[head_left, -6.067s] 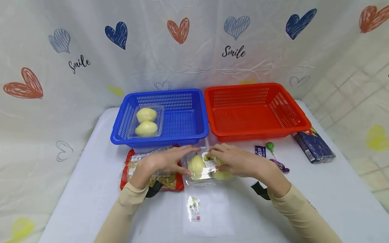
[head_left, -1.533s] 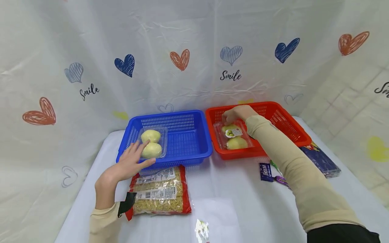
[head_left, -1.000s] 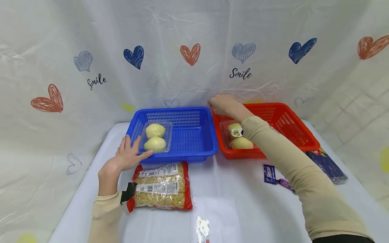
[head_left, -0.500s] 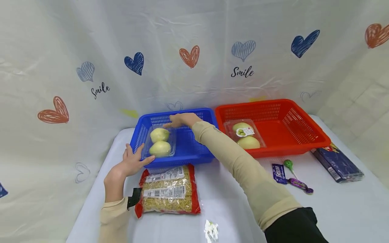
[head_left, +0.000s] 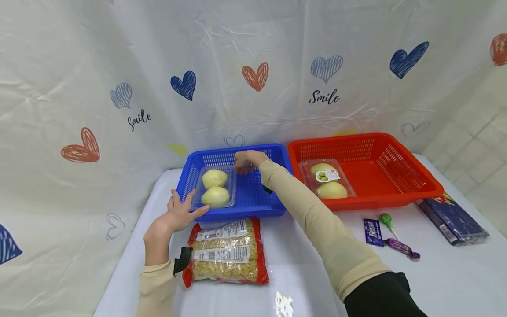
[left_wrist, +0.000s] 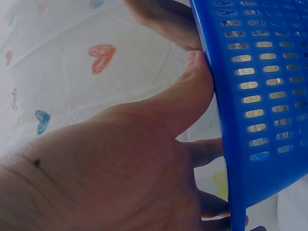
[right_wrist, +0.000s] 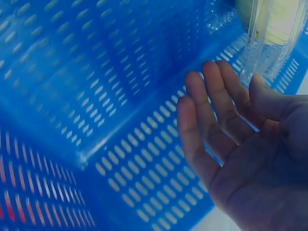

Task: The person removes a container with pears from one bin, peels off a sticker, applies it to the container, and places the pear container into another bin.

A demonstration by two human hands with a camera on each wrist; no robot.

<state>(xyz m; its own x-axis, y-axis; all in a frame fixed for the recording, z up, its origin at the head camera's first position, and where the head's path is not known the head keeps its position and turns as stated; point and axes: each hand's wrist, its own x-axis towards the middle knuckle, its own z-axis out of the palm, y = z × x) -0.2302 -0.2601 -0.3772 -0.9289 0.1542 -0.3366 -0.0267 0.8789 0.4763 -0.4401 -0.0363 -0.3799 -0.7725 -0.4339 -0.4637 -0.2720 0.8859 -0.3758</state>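
Observation:
The blue basket (head_left: 253, 214) holds a clear plastic box (head_left: 233, 187) with two pale yellow, pear-like fruits (head_left: 215, 197) at its left end. My left hand (head_left: 173, 220) spreads at the basket's front-left corner, thumb and fingers touching the rim; in the left wrist view the thumb (left_wrist: 192, 91) lies against it. My right hand (head_left: 245, 160) is inside the basket, just right of the box. In the right wrist view its palm (right_wrist: 255, 163) shows bare, fingers loosely bent, thumb close to the box's edge. A second fruit box (head_left: 343, 172), with a label, lies in the red basket.
The red basket (head_left: 396, 200) stands against the blue one's right side. In front lie a bag of dry food (head_left: 227, 266), a small dark blue packet (head_left: 373, 232), a green lollipop (head_left: 385, 218), a purple wrapped candy (head_left: 398, 245) and a dark blue pack (head_left: 453, 220).
The labelled fruit box went from the table into the red basket, and my right hand let it go. That hand then moved left into the blue basket. The left hand stays at the corner.

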